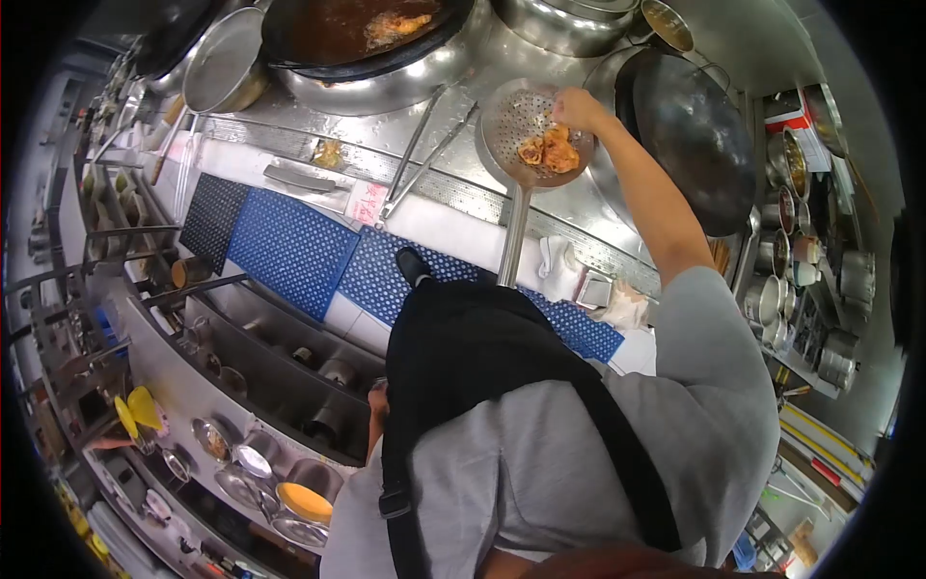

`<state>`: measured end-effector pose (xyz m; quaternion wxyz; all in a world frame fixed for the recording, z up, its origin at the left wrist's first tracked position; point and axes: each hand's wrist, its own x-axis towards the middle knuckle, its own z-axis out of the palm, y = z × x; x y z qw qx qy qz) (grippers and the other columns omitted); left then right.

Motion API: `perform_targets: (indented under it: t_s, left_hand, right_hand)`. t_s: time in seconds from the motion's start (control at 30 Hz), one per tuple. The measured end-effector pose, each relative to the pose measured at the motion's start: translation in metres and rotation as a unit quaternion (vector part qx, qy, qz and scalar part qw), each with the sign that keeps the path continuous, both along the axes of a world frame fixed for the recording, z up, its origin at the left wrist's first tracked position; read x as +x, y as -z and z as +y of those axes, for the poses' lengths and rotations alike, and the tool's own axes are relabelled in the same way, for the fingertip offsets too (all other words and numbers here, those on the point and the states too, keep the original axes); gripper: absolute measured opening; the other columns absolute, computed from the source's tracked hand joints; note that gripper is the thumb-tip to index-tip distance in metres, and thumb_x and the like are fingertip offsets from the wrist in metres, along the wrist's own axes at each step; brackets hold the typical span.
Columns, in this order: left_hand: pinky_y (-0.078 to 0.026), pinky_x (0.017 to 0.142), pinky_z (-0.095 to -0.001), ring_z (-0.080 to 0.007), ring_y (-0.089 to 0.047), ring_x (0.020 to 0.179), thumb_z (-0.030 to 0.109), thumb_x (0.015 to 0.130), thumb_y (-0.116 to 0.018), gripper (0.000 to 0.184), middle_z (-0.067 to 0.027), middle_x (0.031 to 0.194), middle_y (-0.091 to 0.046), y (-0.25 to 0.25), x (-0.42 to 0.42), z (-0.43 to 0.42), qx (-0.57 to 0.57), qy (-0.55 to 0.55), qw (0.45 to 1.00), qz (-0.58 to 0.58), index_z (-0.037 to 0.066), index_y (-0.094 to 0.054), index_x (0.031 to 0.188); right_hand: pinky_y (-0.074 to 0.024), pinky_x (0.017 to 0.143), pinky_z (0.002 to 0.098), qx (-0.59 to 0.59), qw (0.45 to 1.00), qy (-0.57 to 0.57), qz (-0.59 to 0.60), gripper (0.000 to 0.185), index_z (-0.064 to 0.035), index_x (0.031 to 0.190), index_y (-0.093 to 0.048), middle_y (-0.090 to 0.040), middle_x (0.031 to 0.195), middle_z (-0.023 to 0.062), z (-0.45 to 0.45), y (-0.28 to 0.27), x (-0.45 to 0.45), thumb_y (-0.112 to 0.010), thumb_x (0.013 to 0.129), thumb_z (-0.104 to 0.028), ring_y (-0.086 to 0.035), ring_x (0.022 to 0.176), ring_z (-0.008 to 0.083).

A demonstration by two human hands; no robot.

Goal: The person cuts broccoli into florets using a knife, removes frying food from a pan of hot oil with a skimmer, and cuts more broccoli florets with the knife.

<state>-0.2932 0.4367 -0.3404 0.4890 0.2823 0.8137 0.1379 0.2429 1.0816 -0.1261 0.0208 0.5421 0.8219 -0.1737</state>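
Observation:
A perforated strainer ladle [516, 111] rests over the steel stove top, its long handle [515, 236] reaching back to the apron. Several browned fried pieces [555, 151] lie in its bowl. My right hand [577, 109] is at the bowl's far right rim, fingers closed together just above the pieces; what they pinch, if anything, is hidden. My left hand [378, 398] hangs low beside the apron, near the edge of the steel counter behind me, with its fingers mostly hidden. Left of the strainer lie long metal tongs [417, 154].
Ahead on the left, a wok [280, 39] holds dark oil with a fried piece [397, 26] in it. A dark overturned wok [690, 135] stands at right. Farther left is a round sieve [222, 63]. Blue mats [289, 246] cover the floor. Pots [767, 297] line the right shelf.

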Motion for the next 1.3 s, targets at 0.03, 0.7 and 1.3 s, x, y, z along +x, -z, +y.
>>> perform_targets:
  t_s: [0.03,0.7,1.3]
  left_hand:
    - [-0.047,0.052,-0.0312,-0.0152,-0.06,0.062,0.021,0.101,-0.063,0.02,-0.0022,0.075,-0.062,-0.022,0.009,0.017,0.0,-0.006,1.0,-0.006,0.002,-0.066,0.104]
    - [-0.043,0.045,-0.0289,-0.0134,-0.057,0.054,0.018,0.099,-0.062,0.019,-0.0028,0.072,-0.063,-0.025,-0.009,0.037,0.05,-0.237,0.967,-0.076,0.001,-0.069,0.096]
    - [-0.05,0.049,-0.0309,-0.0174,-0.064,0.061,0.015,0.095,-0.066,0.021,-0.0063,0.075,-0.064,0.003,0.008,0.073,0.111,-0.362,0.901,-0.211,-0.002,-0.066,0.107]
  right_hand:
    - [-0.0554,0.075,0.0446,0.007,1.0,-0.002,-0.016,0.028,-0.001,0.08,-0.073,-0.072,0.082,0.0223,-0.002,-0.004,-0.001,-0.077,0.072,-0.027,-0.071,0.079,0.0384]
    - [-0.0546,0.07,0.0401,0.248,0.939,0.122,0.203,0.028,-0.0022,0.088,-0.072,-0.072,0.079,0.0145,0.145,-0.146,-0.175,-0.078,0.084,-0.029,-0.07,0.072,0.027]
    - [-0.0507,0.064,0.0305,0.109,0.895,0.174,0.397,0.038,0.001,0.114,-0.071,-0.075,0.081,0.0105,0.008,-0.086,-0.012,-0.077,0.091,-0.029,-0.065,0.069,0.0127]
